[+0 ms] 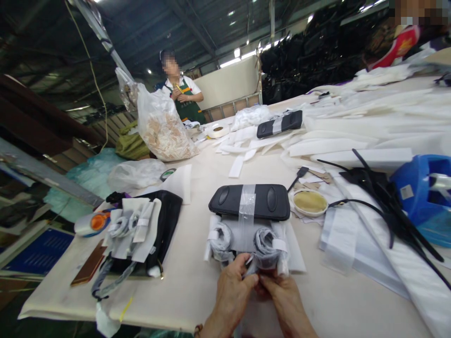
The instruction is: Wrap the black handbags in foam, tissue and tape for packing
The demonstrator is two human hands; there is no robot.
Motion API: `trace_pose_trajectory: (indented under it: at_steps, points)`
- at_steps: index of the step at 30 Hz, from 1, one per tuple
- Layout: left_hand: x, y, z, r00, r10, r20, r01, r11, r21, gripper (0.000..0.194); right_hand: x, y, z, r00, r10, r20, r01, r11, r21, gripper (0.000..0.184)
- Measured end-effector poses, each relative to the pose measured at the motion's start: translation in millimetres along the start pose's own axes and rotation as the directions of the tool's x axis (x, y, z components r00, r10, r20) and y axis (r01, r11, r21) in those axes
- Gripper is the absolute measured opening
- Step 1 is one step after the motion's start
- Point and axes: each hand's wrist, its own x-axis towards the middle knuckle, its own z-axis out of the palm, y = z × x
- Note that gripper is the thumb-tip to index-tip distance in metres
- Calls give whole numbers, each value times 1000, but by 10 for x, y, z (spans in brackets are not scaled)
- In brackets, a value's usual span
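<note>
1. Left of our left hand, a black bag (169, 209) lies flat, with plastic-wrapped straps (121, 227) resting on white padding (153, 234), probably against scratches.
2. Ahead and left of that hand, a clear sack (165, 126) stands upright, holding beige scraps.
3. Our left hand (232, 284) is narrow, pinching the near end of a wrapped bundle (243, 234).
4. Just ahead of both hands, the bundle's black padded piece (260, 202) is bound by clear tape (246, 206), seemingly against shifting.
5. Our right hand (282, 293) meets the left, fingers closed on that same end, apparently steadying it; the exact grip is partly hidden.
6. Ahead and right of our right hand, a round tub (310, 202) holds something yellowish; farther right sits a blue holder (405, 190), contents unclear to us.
</note>
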Motion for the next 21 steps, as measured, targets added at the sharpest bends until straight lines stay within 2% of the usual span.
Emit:
trace_pose_trajectory:
  at_steps: [3, 6, 13, 18, 21]
  points:
    - [-9, -17, 15, 999, 27, -33, -27, 999, 25, 42, -11, 28, 35, 999, -17, -37, 19, 999, 46, 22]
    - [-15, -57, 37, 997, 66, -39, -67, 998, -8, 34, -17, 49, 28, 999, -15, -49, 19, 997, 79, 23]
    - [-52, -53, 62, 994, 92, -61, -97, 990, -101, 29, -6, 30, -115, 994, 32, 105, -29, 999, -32, 39]
    - [-77, -49, 93, 988, 118, -103, -124, 991, -51, 30, -6, -16, -123, 993, 7, 120, 7, 993, -114, 48]
    - [-91, -70, 120, 984, 130, -125, -133, 991, -9, 30, -18, -44, -124, 983, -3, 183, 28, 991, -131, 47]
